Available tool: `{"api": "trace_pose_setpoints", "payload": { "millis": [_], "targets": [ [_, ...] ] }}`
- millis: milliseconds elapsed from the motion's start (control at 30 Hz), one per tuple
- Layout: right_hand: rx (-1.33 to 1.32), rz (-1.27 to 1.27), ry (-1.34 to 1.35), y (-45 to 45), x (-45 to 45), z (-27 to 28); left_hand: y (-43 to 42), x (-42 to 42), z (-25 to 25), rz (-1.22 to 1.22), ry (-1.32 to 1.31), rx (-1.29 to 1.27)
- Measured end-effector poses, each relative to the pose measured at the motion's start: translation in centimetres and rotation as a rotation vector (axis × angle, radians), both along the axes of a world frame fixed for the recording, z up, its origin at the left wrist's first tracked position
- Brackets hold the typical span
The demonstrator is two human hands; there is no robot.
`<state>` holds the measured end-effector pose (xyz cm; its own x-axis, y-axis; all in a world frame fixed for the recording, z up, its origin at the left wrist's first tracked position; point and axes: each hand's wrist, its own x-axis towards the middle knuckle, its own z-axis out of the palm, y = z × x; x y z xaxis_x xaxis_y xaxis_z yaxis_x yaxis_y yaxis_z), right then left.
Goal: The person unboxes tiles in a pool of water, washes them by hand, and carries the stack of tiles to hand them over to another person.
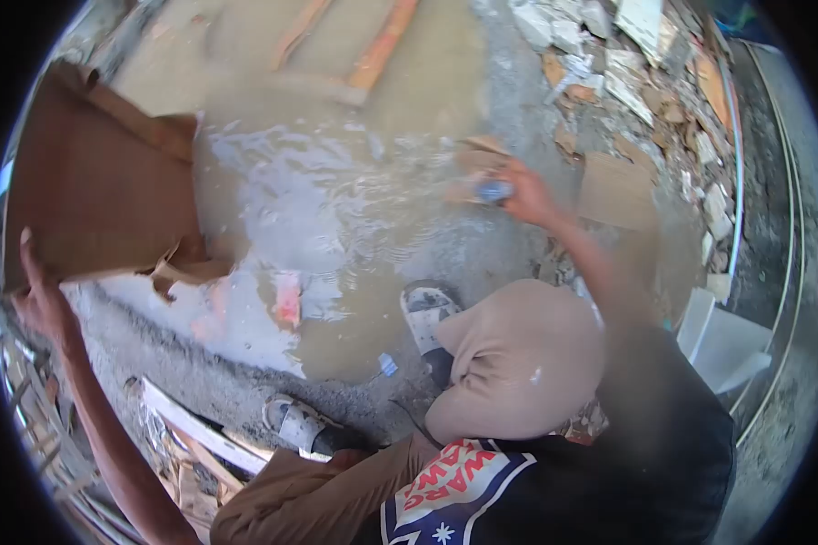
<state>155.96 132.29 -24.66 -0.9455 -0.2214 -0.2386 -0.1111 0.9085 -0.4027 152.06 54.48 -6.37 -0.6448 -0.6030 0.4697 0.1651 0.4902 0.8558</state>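
My left hand [47, 307] grips the lower edge of a brown cardboard box [109, 182], which is tilted at the left over the wet ground. One torn flap of the box hangs near the water. Out over the puddle [409, 100], my right hand [529, 193] is closed around a small blue thing [493, 191], too blurred to name. Brown pieces that look like cardboard [483, 156] stick out from the same fingers. A red and white scrap [287, 300] lies in the shallow water between the box and my feet.
Planks joined as a frame [364, 77] lie in the water at the top. A rubble heap [623, 73] and a flat cardboard sheet [616, 189] are on the right, with a white piece [723, 341] lower down. Broken wood [200, 422] lies at lower left.
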Motion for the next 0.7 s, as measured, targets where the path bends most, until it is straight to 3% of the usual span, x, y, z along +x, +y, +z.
{"api": "trace_pose_setpoints", "payload": {
  "millis": [33,67,100,133,167,233,267,333,433,567,633,700],
  "targets": [
    [0.068,0.005,0.119,3.9,1.7,1.7,-0.3,0.6,0.3,-0.049,-0.015,-0.022],
    [0.157,-0.102,0.045,8.9,3.0,2.8,-0.6,1.4,0.9,-0.078,-0.047,-0.065],
    [0.352,-0.162,-0.027,12.4,4.1,5.2,-1.5,2.1,0.7,-0.134,-0.09,-0.314],
    [0.553,-0.203,-0.117,15.9,5.3,7.6,1.8,2.2,2.1,0.004,-0.113,-0.298],
    [0.88,-0.271,-0.483,18.2,4.4,9.9,1.5,2.0,1.7,-0.138,0.007,-0.246],
    [0.913,-0.263,-0.289,23.1,3.5,9.3,1.4,1.3,1.0,-0.11,0.115,-0.22],
    [0.852,-0.196,-0.187,21.7,1.0,10.4,2.4,1.9,1.9,-0.072,0.019,-0.235],
    [0.448,-0.013,0.193,15.3,-5.1,8.8,1.9,1.7,1.4,0.006,0.021,-0.275],
    [0.037,0.192,0.225,-14.5,-10.1,17.2,3.0,2.9,2.8,0.157,-0.148,-0.375],
    [-0.301,0.61,0.36,-40.6,-11.0,24.2,3.6,4.4,5.1,0.045,-0.199,-0.326],
    [-0.557,0.613,0.315,-50.1,-12.3,27.1,3.0,4.5,5.1,0.018,-0.186,-0.332],
    [-0.656,0.431,0.364,-57.9,-14.5,28.7,2.5,4.8,5.1,0.014,-0.172,-0.332]
  ]
}}
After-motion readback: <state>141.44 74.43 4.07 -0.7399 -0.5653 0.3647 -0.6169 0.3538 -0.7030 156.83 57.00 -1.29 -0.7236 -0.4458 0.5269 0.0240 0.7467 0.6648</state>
